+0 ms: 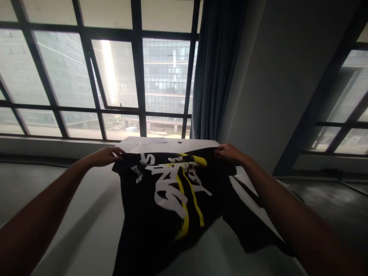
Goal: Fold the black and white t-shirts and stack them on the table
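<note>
A black shirt (143,230) with white lettering and yellow stripes is stretched between my hands, over a white table (201,143). My left hand (112,154) pinches its far edge on the left. On the right, the fingers of my right hand (228,152) are closed on the same edge. The near part of the cloth hangs down towards me, and a dark length like a sleeve (253,230) trails to the lower right. Some of the print is bent by folds.
Papers (149,141) lie at the table's far edge, near a small dark round spot (179,142). Beyond the table are large framed windows (117,76), a blue curtain (212,76) and a pale pillar (276,76). Under my right arm lies something light and dark, partly hidden.
</note>
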A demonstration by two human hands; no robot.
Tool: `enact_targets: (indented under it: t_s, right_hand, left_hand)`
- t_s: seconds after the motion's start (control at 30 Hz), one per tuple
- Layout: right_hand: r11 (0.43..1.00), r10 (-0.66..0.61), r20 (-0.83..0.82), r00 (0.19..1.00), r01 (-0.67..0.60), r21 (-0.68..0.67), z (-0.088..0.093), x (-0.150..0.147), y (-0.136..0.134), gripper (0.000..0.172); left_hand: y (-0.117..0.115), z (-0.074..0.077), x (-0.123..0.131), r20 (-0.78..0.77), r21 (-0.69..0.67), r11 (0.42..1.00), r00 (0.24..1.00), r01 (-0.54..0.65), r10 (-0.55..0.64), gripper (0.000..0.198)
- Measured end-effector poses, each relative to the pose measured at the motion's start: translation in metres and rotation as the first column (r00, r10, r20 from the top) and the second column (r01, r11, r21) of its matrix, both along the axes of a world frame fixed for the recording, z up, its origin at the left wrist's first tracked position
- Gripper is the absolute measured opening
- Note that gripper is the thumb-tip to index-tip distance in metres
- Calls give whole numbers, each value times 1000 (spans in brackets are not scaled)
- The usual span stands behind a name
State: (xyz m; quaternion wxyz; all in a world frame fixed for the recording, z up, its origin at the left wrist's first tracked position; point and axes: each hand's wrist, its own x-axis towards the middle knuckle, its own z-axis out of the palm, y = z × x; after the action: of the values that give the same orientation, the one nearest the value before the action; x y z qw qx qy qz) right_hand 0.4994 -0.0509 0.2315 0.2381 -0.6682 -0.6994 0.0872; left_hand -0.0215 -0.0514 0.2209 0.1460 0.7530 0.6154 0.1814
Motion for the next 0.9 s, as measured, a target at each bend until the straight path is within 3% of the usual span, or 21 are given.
enact_targets:
  t_s: [0.07, 0.13, 0.27, 0.37, 0.43, 0.53, 0.6, 0.67, 0.73, 0.8, 0.9]
  right_hand:
    - [995, -92, 62, 994, 89, 48, -27, -15, 16, 42]
    - [996, -92, 115, 989, 91, 13, -58, -29, 20, 47]
    - [965, 123, 177, 976, -76, -251, -124, -40, 2, 45]
    - [894, 253, 216, 943, -142, -426, -166, -27, -13, 75]
    - [867, 277, 192, 942, -159, -472, -182, -10, -22, 89]
    - [846, 298, 153, 942, -186, -500, -184, 9, -38, 102]
    - [833, 306, 193, 932, -165, -528, -172, 14, -52, 110]
    - [803, 321, 248, 914, -124, -583, -155, 12, -65, 107]
    - [757, 357, 255, 899, -119, -643, -136, 6, -71, 88]
    - [750, 378, 235, 895, -148, -644, -122, 1, -63, 62]
    - [866, 321, 254, 912, -174, -469, -117, -9, -30, 40]
  left_hand:
    - [14, -33, 19, -65, 65, 993, 993, -98, 103, 60]
    - [15, -72, 36, -188, 85, 988, 972, -125, 140, 58]
    - [-4, -141, 50, -327, -147, 987, 945, -69, 18, 70]
    - [-16, -174, 41, -382, -185, 980, 924, -76, 0, 84]
    - [-22, -187, 31, -363, -196, 980, 931, -42, -33, 87]
    - [-34, -197, 16, -299, -198, 979, 949, 42, -101, 84]
    - [-45, -197, 8, -275, -188, 979, 952, 80, -131, 82]
    - [-54, -187, 1, -245, -214, 968, 952, 129, -181, 85]
    - [-57, -171, -3, -206, -284, 943, 949, 176, -239, 79]
    - [-52, -153, -1, -200, -326, 932, 953, 155, -229, 62]
    - [-30, -140, 14, -279, -191, 980, 955, 49, -102, 55]
